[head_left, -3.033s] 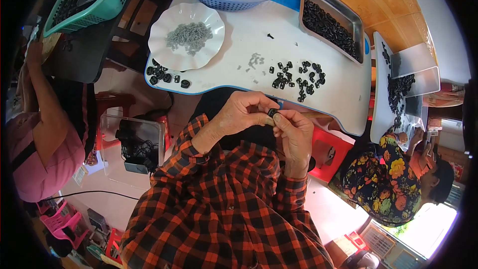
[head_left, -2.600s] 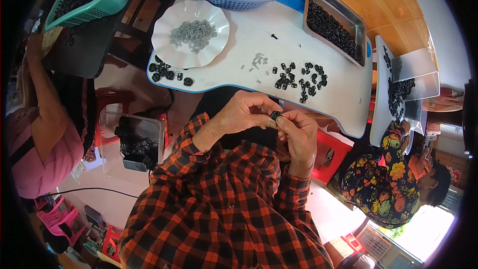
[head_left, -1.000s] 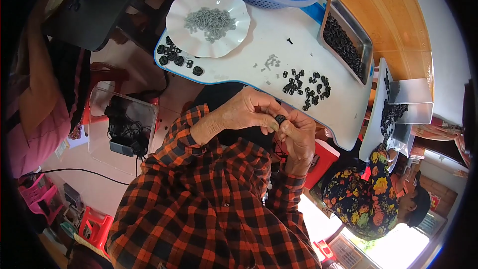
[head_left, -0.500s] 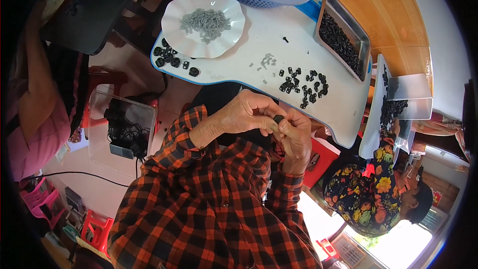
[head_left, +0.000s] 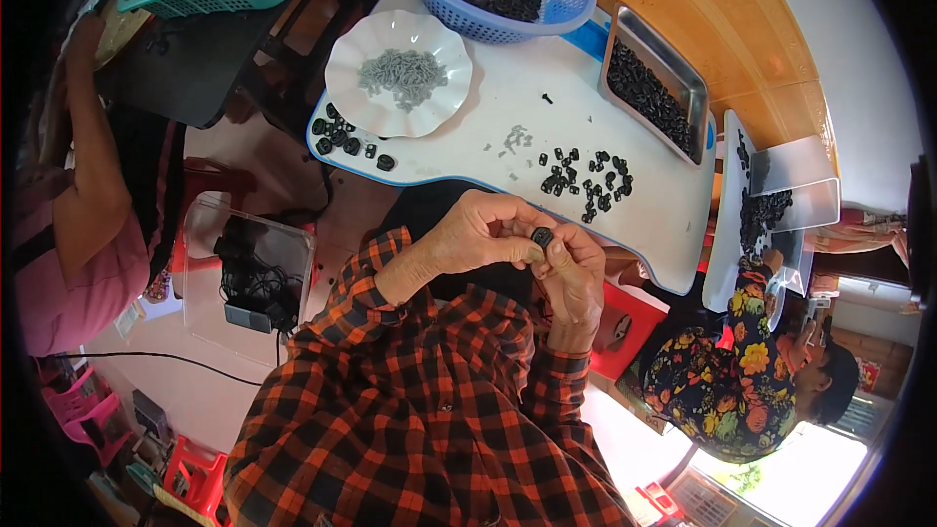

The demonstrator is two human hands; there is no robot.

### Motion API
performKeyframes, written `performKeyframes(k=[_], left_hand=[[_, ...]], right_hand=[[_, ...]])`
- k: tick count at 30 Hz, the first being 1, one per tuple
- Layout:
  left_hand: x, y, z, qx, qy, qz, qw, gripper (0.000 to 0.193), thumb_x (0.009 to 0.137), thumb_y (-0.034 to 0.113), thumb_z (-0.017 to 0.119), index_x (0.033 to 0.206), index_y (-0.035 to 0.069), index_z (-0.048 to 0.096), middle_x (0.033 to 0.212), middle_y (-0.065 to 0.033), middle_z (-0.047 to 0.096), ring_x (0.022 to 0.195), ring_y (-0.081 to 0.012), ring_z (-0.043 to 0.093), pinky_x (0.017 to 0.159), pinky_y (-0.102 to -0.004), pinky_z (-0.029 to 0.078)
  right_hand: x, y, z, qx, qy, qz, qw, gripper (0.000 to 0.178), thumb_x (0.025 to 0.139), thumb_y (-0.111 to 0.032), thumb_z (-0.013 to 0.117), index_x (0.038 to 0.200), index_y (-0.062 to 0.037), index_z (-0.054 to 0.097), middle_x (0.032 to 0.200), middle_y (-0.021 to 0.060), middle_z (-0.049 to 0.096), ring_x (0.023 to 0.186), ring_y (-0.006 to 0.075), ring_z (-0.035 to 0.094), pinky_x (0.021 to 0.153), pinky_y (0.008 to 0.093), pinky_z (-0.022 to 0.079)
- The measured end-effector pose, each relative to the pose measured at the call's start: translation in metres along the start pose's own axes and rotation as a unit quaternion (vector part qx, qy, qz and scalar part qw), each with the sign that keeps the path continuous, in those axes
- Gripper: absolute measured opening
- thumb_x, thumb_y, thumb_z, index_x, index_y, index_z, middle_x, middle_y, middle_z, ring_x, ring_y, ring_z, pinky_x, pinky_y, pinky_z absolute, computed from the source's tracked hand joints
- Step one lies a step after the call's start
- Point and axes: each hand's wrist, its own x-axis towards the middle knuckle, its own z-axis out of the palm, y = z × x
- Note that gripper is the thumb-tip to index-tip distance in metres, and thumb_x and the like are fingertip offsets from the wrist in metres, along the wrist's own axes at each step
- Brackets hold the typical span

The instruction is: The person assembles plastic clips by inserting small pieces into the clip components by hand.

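My left hand [head_left: 485, 232] and my right hand [head_left: 574, 271] meet in front of my chest, just off the table's near edge. Between their fingertips is a small rounded black plastic part [head_left: 542, 235], pinched from both sides. Beyond the hands, small black pieces [head_left: 589, 180] lie in a loose cluster on the white table [head_left: 508, 98]. Beside them are a few small grey pieces [head_left: 517, 140]. Rounder black parts [head_left: 337, 135] sit at the table's left corner, below a white scalloped plate [head_left: 345, 63] that holds a heap of grey pieces [head_left: 402, 76].
At the table's back stand a blue basket [head_left: 576, 0] and a metal tray [head_left: 688, 78], both with black parts. A person in a floral top [head_left: 722, 381] works at the right; another in pink [head_left: 88, 254] is at the left. A clear bin [head_left: 200, 273] holds cables.
The view has shifted slightly, so the table sits a little lower and to the left. The black part is turned to show more of its face; both hands still hold it.
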Motion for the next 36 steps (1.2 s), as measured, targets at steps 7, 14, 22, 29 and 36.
performKeyframes(k=[7, 14, 22, 29, 36], left_hand=[[-0.002, 0.000, 0.003, 0.038, 0.025, 0.035, 0.998, 0.026, 0.081, -0.002, 0.070, 0.106, -0.003, 0.064, 0.079, -0.0041, 0.065, 0.069, -0.0070, 0.062, 0.061, -0.0204, 0.051], [-0.008, -0.007, 0.007, 0.067, 0.030, 0.030, 0.997, 0.024, 0.085, 0.000, 0.066, 0.109, -0.004, 0.062, 0.080, -0.0011, 0.062, 0.069, -0.0059, 0.060, 0.062, -0.0194, 0.051], [-0.016, -0.010, 0.000, 0.079, 0.042, 0.003, 0.996, 0.022, 0.088, 0.005, 0.064, 0.109, -0.001, 0.063, 0.079, 0.0010, 0.061, 0.066, -0.0037, 0.056, 0.058, -0.0186, 0.047], [-0.020, -0.012, -0.027, 0.119, 0.151, -0.011, 0.981, 0.025, 0.089, 0.007, 0.063, 0.112, 0.000, 0.062, 0.075, 0.0024, 0.060, 0.063, -0.0027, 0.054, 0.056, -0.0177, 0.045], [-0.014, 0.013, -0.075, 0.144, 0.288, 0.046, 0.946, 0.032, 0.086, 0.009, 0.066, 0.115, -0.002, 0.058, 0.073, 0.0001, 0.059, 0.060, -0.0041, 0.054, 0.053, -0.0192, 0.046]], right_hand=[[-0.003, 0.001, 0.010, -0.048, 0.044, -0.046, 0.997, 0.009, 0.089, -0.008, 0.062, 0.090, 0.0008, 0.062, 0.073, 0.0037, 0.060, 0.061, 0.0085, 0.051, 0.056, 0.0209, 0.039], [-0.008, 0.009, 0.015, -0.215, 0.116, -0.099, 0.965, 0.008, 0.089, -0.008, 0.061, 0.091, 0.0003, 0.061, 0.074, 0.0014, 0.060, 0.061, 0.0045, 0.051, 0.055, 0.0178, 0.040], [-0.011, 0.014, 0.011, -0.210, 0.066, -0.078, 0.972, 0.015, 0.090, -0.015, 0.061, 0.093, -0.0006, 0.061, 0.076, 0.0006, 0.061, 0.065, 0.0050, 0.053, 0.059, 0.0192, 0.044], [-0.013, 0.032, -0.008, -0.235, 0.065, -0.037, 0.969, 0.014, 0.089, -0.015, 0.065, 0.092, -0.0010, 0.063, 0.076, 0.0013, 0.062, 0.064, 0.0052, 0.054, 0.057, 0.0186, 0.044], [-0.006, 0.061, -0.030, -0.291, 0.045, 0.002, 0.956, 0.014, 0.088, -0.013, 0.064, 0.090, 0.0005, 0.063, 0.073, 0.0012, 0.061, 0.063, 0.0062, 0.054, 0.056, 0.0201, 0.044]])
